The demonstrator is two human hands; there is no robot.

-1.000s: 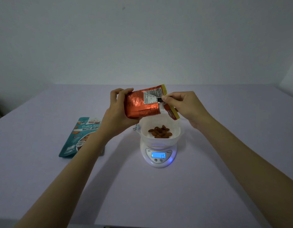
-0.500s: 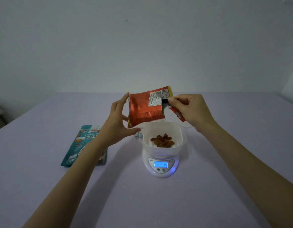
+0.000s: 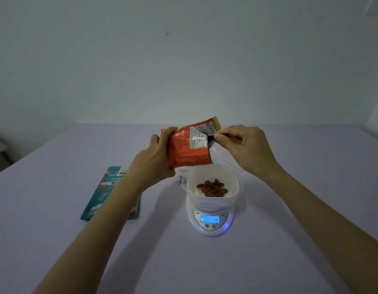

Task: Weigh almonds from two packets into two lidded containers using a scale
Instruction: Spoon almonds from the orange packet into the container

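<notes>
Two bare hands hold an orange packet in the air over a scale on a pale lilac table. The left hand grips the packet's left side, fingers curled over its top edge and thumb closed against it. The right hand pinches the packet's upper right corner between thumb and forefinger, with the other fingers folded. Both hands, as I see them from my station, are clamped on the same foil pouch.

The packet is tilted, its printed label panel facing the camera and its lower edge just above the far rim of a white bowl. The bowl sits on the scale's platform and holds a small heap of almonds in the middle of its floor. I read 15 on the lit blue display; the units are too small for me to make out.

A teal packet lies flat on the table to the left of the scale, partly covered by the left forearm. A small blue object rests beside the bowl's left rim, and a clear plastic shape shows behind the right hand — I cannot tell what either is. A plain grey wall fills the background.
</notes>
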